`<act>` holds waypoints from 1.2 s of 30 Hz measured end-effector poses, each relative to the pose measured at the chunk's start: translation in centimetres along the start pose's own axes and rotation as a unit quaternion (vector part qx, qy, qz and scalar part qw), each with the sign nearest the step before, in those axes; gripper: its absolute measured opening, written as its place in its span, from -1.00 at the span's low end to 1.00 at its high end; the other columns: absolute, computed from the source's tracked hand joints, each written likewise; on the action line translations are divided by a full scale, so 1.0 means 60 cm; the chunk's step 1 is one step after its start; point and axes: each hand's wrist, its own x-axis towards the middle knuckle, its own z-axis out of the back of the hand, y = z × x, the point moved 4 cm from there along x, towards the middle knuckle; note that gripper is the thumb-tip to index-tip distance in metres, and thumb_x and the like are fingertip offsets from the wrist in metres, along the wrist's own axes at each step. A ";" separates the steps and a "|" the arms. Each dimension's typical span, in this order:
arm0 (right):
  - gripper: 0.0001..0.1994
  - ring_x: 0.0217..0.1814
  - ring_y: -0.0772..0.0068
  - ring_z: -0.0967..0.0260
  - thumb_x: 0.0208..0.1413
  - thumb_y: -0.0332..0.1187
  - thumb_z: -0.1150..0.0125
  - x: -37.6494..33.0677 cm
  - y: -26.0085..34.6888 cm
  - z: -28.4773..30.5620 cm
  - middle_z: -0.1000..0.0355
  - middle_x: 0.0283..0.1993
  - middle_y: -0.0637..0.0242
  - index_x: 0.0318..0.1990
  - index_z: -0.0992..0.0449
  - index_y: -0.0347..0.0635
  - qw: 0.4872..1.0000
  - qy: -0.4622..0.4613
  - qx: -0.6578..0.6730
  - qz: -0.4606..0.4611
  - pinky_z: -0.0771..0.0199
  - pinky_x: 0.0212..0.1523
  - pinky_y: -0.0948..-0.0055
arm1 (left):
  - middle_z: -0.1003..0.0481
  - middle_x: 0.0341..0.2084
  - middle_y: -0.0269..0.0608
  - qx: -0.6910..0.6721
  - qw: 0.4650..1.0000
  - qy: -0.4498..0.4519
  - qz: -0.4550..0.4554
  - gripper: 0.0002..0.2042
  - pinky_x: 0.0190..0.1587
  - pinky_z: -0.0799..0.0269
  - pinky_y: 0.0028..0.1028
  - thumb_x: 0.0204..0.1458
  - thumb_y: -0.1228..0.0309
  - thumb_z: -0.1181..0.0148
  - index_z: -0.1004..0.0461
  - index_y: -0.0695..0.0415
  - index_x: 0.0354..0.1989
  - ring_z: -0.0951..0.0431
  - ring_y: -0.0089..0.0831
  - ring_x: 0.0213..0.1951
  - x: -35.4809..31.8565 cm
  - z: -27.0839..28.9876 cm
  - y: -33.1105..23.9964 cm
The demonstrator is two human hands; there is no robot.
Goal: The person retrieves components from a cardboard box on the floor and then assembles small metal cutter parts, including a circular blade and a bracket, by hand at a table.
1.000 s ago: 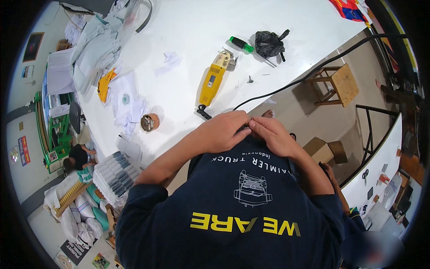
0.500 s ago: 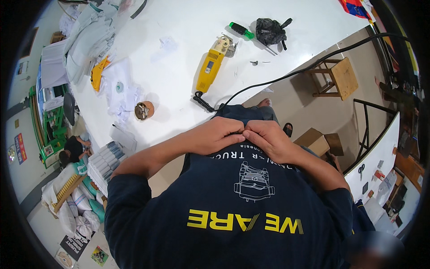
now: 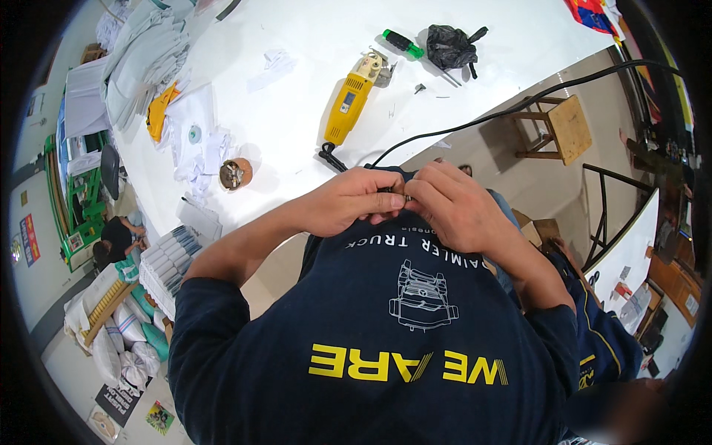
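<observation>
Close in front of my dark blue shirt, my left hand (image 3: 348,199) and my right hand (image 3: 458,206) meet with fingertips pinched together. Between them shows a small dark piece (image 3: 407,198), mostly hidden by the fingers and too small to name. Beyond the hands, a yellow electric cloth cutter (image 3: 348,107) lies on the white table (image 3: 274,126), its metal cutting head pointing away. Past it are a screwdriver with a green and black handle (image 3: 404,44) and a knotted black plastic bag (image 3: 450,49). A small dark screw-like part (image 3: 420,88) rests nearby.
A black cable (image 3: 512,110) runs from the cutter over the table edge to the right. A round brown container (image 3: 235,174) and white cloth scraps (image 3: 196,137) sit on the left. A wooden stool (image 3: 567,130) stands on the right. Another person in dark blue (image 3: 608,334) is at lower right.
My hands have risen slightly away from the shirt and the right fingers have turned over, so the small dark piece now shows. The person at lower right has come further into view.
</observation>
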 end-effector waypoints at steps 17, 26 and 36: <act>-0.73 -0.46 0.47 -0.33 0.41 -0.30 -0.10 0.016 -0.032 -0.010 -0.41 -0.49 0.28 -0.29 -0.51 -0.32 0.899 -0.018 0.385 -0.207 -0.31 -0.38 0.41 | -0.48 -0.25 0.02 0.482 0.866 -0.110 -0.079 -0.77 -0.02 -0.42 -0.15 0.35 0.30 -0.03 -0.42 0.25 -0.13 -0.53 -0.01 -0.12 -0.024 -0.011 -0.108; -0.89 -0.20 -0.10 -0.53 0.30 -0.45 -0.19 0.016 -0.024 -0.010 -0.51 -0.26 -0.01 -0.20 -0.47 -0.33 0.952 -0.062 0.233 -0.188 -0.46 -0.20 0.14 | -0.48 -0.26 0.06 0.476 0.868 -0.129 -0.052 -0.77 -0.06 -0.43 -0.12 0.36 0.30 -0.04 -0.42 0.26 -0.13 -0.55 0.03 -0.13 -0.020 -0.007 -0.098; -0.89 -0.13 -0.15 -0.54 0.24 -0.55 -0.20 0.016 -0.017 -0.015 -0.51 -0.15 -0.03 -0.12 -0.44 -0.29 0.970 -0.065 0.170 -0.160 -0.51 -0.13 0.08 | -0.53 -0.29 0.09 0.409 0.903 -0.134 0.001 -0.72 -0.07 -0.42 -0.12 0.36 0.22 -0.04 -0.48 0.23 -0.09 -0.58 0.04 -0.13 -0.023 0.005 -0.091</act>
